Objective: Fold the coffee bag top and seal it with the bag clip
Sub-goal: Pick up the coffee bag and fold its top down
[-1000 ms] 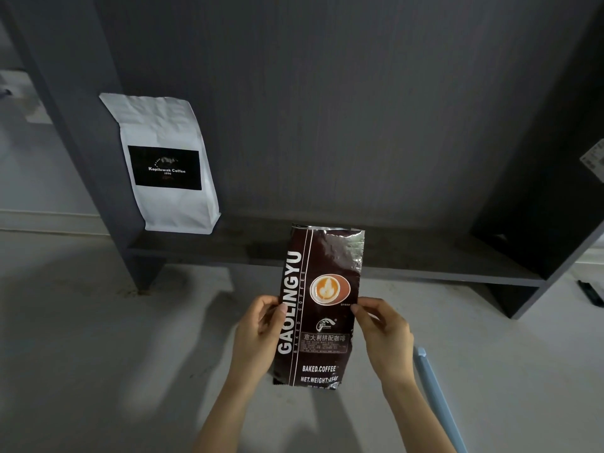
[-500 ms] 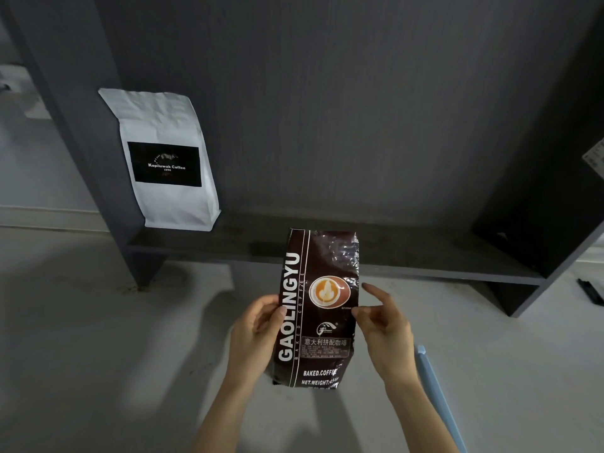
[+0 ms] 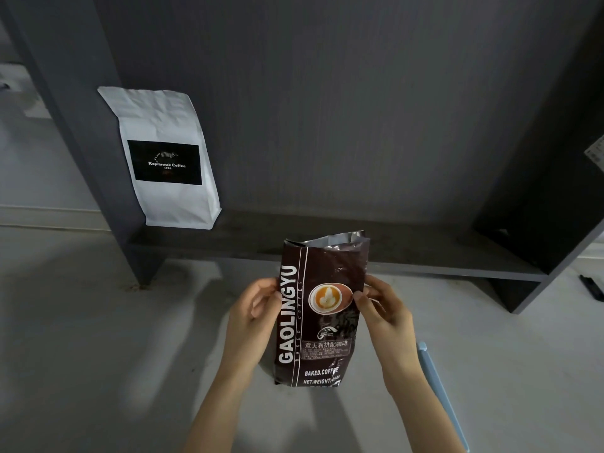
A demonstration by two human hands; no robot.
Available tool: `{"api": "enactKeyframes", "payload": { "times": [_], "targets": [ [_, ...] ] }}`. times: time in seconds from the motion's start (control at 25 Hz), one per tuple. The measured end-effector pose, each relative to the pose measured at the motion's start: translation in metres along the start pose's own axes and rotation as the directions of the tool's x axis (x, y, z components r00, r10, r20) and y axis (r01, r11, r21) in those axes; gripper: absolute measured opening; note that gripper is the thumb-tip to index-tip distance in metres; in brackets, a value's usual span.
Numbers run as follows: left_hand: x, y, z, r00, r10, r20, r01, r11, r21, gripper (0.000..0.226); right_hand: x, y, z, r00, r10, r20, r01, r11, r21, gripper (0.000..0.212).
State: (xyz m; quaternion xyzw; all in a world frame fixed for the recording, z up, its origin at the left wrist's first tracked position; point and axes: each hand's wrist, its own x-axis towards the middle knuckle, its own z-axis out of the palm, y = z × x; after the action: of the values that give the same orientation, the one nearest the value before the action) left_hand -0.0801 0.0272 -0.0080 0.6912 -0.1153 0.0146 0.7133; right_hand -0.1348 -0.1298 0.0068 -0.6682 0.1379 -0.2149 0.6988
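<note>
A dark brown coffee bag [image 3: 322, 308] with white "GAOLINGYU" lettering stands upright on the grey surface. Its top gapes open and shows the silver lining. My left hand [image 3: 253, 317] grips the bag's left edge around mid-height. My right hand [image 3: 380, 308] pinches the right edge at about the same height. A long light blue bag clip [image 3: 439, 392] lies on the surface to the right, partly behind my right forearm.
A white coffee bag [image 3: 166, 158] with a black label stands at the left end of a low dark shelf [image 3: 425, 259], against a dark back panel. Dark uprights flank the shelf on both sides. A small black object [image 3: 591, 286] lies at the far right.
Both hands have slid higher up the bag's sides. The bag's top, which looked flat half a second ago, now gapes open with the silver lining showing.
</note>
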Motion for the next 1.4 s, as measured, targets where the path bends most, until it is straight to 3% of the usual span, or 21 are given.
{"api": "enactKeyframes", "payload": {
  "times": [0.48,0.68,0.92,1.04,1.2,1.4],
  "targets": [
    [0.001,0.010,0.003,0.999,0.053,0.014,-0.052,0.999,-0.011,0.032,0.001,0.005,-0.009,0.992,-0.078,0.098,0.083,0.995,-0.049,0.051],
    [0.003,0.012,0.000,1.000,0.026,0.016,-0.027,1.000,0.015,0.033,0.004,0.002,-0.012,0.991,-0.037,0.130,0.043,0.998,-0.040,0.047],
    [0.004,0.018,-0.007,0.984,0.008,0.178,-0.018,0.999,0.051,0.019,0.005,-0.002,-0.017,0.983,0.006,0.184,-0.001,1.000,-0.028,0.031],
    [0.002,0.011,-0.006,0.968,-0.008,0.252,0.006,1.000,0.011,0.027,0.006,0.007,-0.017,0.980,-0.005,0.201,0.008,1.000,-0.013,0.033],
    [0.005,-0.006,-0.003,0.979,-0.046,0.198,0.041,0.999,0.026,0.036,0.009,0.018,-0.016,0.984,0.017,0.175,-0.006,0.998,-0.059,0.031],
    [0.003,-0.016,0.005,0.985,-0.103,0.136,0.099,0.994,0.040,0.021,0.011,0.032,-0.014,0.997,-0.001,0.074,0.009,0.995,-0.097,0.028]
  ]
}}
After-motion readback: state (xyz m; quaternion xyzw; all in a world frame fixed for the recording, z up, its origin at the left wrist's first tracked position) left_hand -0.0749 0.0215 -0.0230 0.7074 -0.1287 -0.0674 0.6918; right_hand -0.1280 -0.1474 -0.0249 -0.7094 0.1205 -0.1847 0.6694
